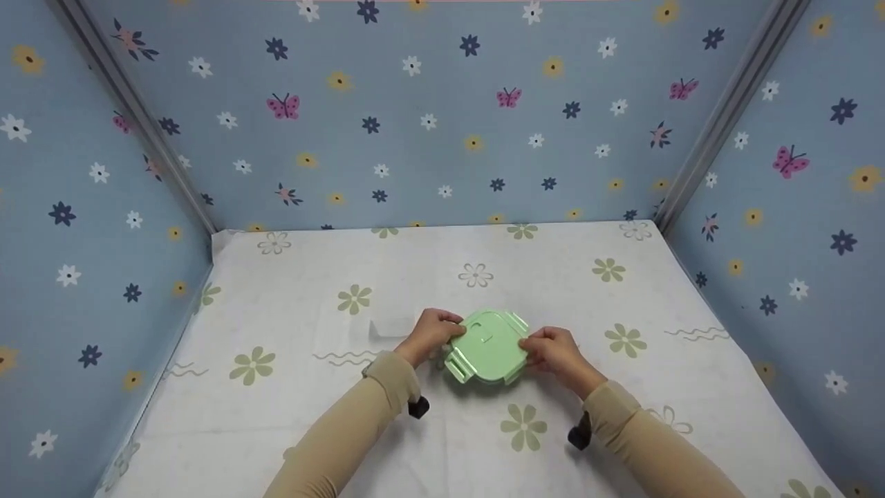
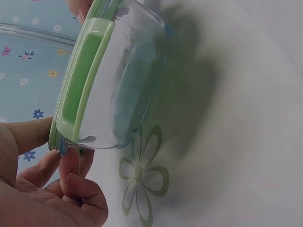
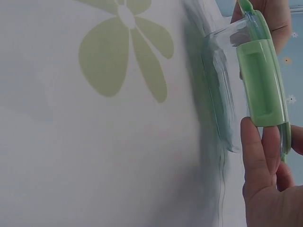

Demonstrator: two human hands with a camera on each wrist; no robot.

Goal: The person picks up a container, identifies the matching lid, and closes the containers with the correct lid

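Observation:
A glass food container (image 2: 137, 80) with a light green lid (image 1: 492, 346) is held lid up above the cloth, slightly tilted. At the lid's left edge my left hand (image 1: 430, 335) grips the rim, thumb on top and fingers curled below. From the right side my right hand (image 1: 556, 353) pinches the opposite rim, its thumb on the lid. Green locking flaps (image 3: 262, 82) stand along the lid's edges; one lies against the glass side in the left wrist view. The bowl is mostly hidden under the lid in the head view.
A white cloth with green flowers (image 1: 523, 427) covers the table. Behind the left hand lies a faint transparent object (image 1: 388, 328), its kind unclear. Blue patterned walls (image 1: 429, 90) enclose the back and both sides.

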